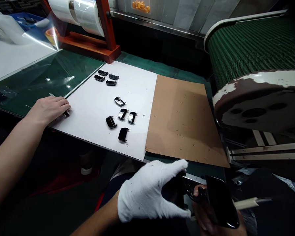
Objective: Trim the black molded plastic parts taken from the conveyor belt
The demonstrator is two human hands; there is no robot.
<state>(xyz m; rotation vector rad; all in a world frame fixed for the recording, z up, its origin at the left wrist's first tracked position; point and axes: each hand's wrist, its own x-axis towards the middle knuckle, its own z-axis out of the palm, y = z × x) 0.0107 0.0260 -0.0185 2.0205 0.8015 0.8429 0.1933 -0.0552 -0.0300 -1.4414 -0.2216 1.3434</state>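
Note:
My left hand (147, 191), in a white glove, is closed with thumb and fingers round the edges of a glossy black plastic part (222, 205) at the lower right. Its far end has small clips and a shiny strip. My right hand (203, 214), bare, is mostly hidden behind that part, with some fingers touching it. A pale-handled tool (247, 203) with a thin metal tip sticks out to the right of this hand. Whether the black pieces between my hands are one part or two, I cannot tell.
Several similar black parts (111, 122) lie on a white sheet (88, 108). Brown cardboard (177, 114) beside it carries thin curled shavings. A co-worker's hand (50, 109) rests at the left edge. A green conveyor belt (255, 46) stands right; film rolls (88, 16) stand behind.

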